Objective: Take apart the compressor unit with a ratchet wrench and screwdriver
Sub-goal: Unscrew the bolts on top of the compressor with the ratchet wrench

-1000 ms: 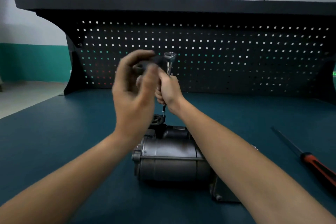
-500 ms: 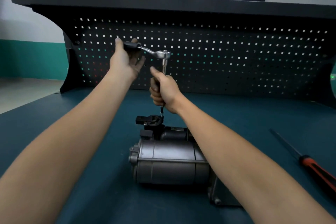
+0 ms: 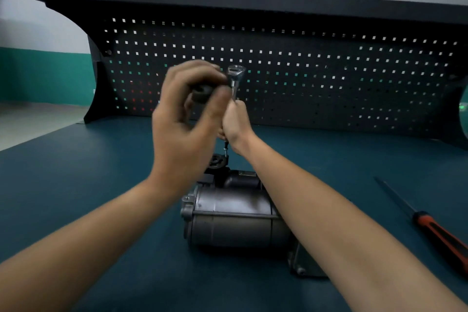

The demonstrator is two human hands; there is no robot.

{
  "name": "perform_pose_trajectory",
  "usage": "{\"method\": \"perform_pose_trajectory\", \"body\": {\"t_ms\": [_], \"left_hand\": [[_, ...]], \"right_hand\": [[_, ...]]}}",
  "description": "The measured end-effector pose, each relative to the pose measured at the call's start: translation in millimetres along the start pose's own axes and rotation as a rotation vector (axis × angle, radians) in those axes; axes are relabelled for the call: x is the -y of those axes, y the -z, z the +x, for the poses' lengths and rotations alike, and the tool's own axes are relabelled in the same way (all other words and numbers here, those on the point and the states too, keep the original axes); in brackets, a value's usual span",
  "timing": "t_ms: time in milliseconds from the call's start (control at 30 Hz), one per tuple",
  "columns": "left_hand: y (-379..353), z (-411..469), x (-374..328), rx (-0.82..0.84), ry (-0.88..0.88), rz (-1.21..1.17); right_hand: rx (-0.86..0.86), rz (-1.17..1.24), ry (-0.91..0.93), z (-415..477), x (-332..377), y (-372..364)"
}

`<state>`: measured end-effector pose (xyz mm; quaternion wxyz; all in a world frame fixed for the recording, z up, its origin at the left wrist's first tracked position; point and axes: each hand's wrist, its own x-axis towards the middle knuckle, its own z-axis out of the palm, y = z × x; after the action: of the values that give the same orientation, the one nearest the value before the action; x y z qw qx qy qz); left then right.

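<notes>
A grey metal compressor unit [image 3: 233, 220] lies on the blue-green bench top, its black fitting [image 3: 217, 162] at the far end. A ratchet wrench [image 3: 236, 76] stands above that fitting on a long vertical extension. My left hand [image 3: 186, 119] is curled round the wrench's black handle, which points toward me. My right hand [image 3: 235, 126] is wrapped round the extension shaft, just above the fitting. The socket tip [image 3: 226, 149] shows below my right fist, at the fitting's top.
A screwdriver [image 3: 440, 233] with a red and black handle lies on the bench at the right, blade pointing away. A black pegboard back panel [image 3: 316, 78] rises behind the bench. The bench's left edge meets a pale floor.
My left hand has swung the wrench handle from far left back toward me, in front of the extension. My right hand stays on the shaft.
</notes>
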<state>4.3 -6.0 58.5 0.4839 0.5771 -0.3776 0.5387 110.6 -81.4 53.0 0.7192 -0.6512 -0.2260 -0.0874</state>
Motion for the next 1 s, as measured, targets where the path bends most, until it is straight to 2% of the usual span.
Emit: {"method": "perform_pose_trajectory", "body": {"t_ms": [133,233,300,333,400,500,567,633,700,833,900,967,1000], "left_hand": [[0.2,31.2,28.3,-0.293,0.425,-0.306],[4.3,68.7,69.7,-0.511,0.844,-0.533],[2.5,80.4,94.4,-0.503,1.108,-0.631],[-0.4,82.7,104.2,-0.465,1.185,-0.642],[-7.6,85.2,112.8,-0.441,1.217,-0.728],[-11.2,83.2,107.1,-0.556,1.126,-0.951],[-4.0,75.0,96.0,-0.58,1.022,-0.912],[7.6,62.5,80.5,-0.51,0.874,-0.749],[17.1,46.3,55.2,-0.356,0.674,-0.578],[13.5,8.9,13.4,0.055,0.07,-0.011],[8.2,-1.9,8.9,0.141,-0.169,0.183],[7.7,-0.5,12.3,0.112,-0.212,0.197],[8.0,2.3,15.6,0.057,-0.158,0.134]], "right_hand": [[0.033,0.067,-0.08,1.9,0.8,7.7],[0.082,0.058,-0.085,1.0,0.7,7.4],[0.114,0.002,-0.084,1.4,1.6,6.1],[0.127,-0.018,-0.09,1.6,2.6,5.4],[0.154,-0.035,-0.111,1.9,5.1,4.6],[0.174,-0.032,-0.147,3.4,7.7,7.1],[0.159,-0.028,-0.158,4.9,7.0,8.7],[0.143,-0.016,-0.159,5.6,6.3,10.5],[0.12,-0.016,-0.149,5.8,5.5,10.6],[0.006,-0.107,-0.069,2.4,1.8,0.9],[-0.065,-0.13,-0.013,0.3,-0.6,-5.6],[-0.088,-0.166,-0.006,-0.9,-0.3,-6.9],[-0.066,-0.167,-0.017,-1.3,0.6,-6.0]]}}
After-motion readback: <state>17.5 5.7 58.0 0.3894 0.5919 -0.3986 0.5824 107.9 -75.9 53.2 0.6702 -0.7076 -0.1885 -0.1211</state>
